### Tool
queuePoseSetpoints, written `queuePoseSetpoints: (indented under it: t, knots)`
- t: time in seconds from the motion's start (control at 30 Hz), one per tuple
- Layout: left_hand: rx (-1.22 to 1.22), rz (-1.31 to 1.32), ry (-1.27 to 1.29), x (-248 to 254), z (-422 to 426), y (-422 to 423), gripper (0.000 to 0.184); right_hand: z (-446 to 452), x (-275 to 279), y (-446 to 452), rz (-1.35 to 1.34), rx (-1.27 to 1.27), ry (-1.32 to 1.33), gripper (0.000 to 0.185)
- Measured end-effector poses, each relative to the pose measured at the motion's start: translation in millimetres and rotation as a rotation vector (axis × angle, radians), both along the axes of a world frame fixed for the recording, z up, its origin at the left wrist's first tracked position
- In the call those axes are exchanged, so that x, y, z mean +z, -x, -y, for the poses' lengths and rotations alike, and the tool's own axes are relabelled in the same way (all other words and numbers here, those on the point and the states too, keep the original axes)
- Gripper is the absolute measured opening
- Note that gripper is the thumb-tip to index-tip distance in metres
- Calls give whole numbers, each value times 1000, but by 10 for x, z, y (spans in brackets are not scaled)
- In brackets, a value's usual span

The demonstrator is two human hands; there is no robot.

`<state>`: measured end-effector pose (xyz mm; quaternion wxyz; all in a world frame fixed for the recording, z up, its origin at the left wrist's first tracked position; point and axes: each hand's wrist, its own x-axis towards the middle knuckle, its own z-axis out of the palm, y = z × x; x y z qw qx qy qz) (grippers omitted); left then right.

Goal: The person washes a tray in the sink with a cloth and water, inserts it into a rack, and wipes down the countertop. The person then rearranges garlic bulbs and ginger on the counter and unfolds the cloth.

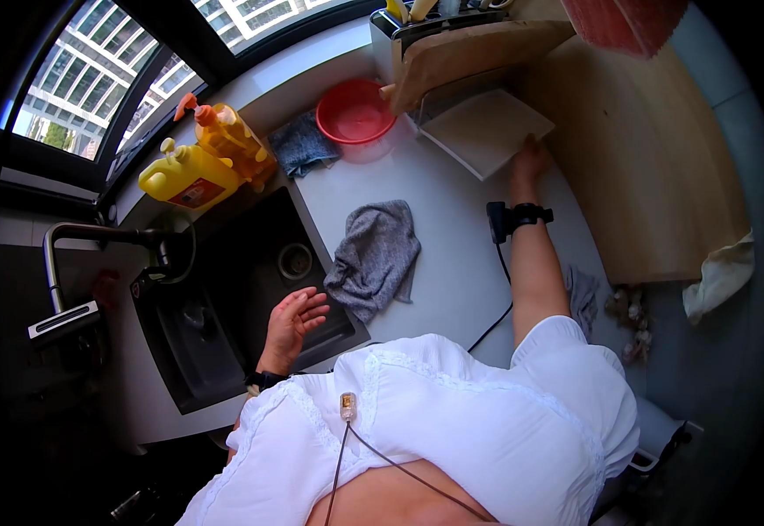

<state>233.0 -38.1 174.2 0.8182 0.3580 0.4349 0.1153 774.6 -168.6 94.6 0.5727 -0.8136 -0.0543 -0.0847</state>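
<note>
My right hand [531,161] reaches to the back of the counter and grips the right edge of a square white tray [485,131]. The tray sits tilted beneath a wooden cutting board; some fingers are hidden. Above the front edge of the black sink [250,273], my left hand [296,323] is empty, palm up with fingers loosely apart. Beside it, a crumpled grey cloth [376,256] lies on the counter at the sink's right rim.
A red basin [355,112] and a blue-grey cloth [301,145] stand behind the sink. Yellow bottle [191,175], orange pump bottle [231,140] and tap [106,232] are on the left. A cutting board [469,60] leans at the back; a large wooden board [640,167] stands right.
</note>
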Motion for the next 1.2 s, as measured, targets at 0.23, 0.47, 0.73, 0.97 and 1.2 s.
queuePoseSetpoints:
  t: [0.23, 0.47, 0.73, 0.97, 1.2]
  knots:
    - [8, -27, -19, 53, -3, -12, 32, -179, 46, 85, -31, -176, -187, 41]
    - [19, -2, 2, 1, -1, 1, 32, -117, 32, 187, 195, -182, -242, 40]
    - [-18, 2, -14, 17, -14, -43, 31, -183, 578, 644, 12, -104, -467, 52]
    - [-18, 8, -22, 89, 0, -74, 29, -83, 581, 659, -39, 87, -440, 45]
    - [-124, 3, -188, 271, -140, -91, 28, 849, 981, 1041, -366, 481, -292, 34]
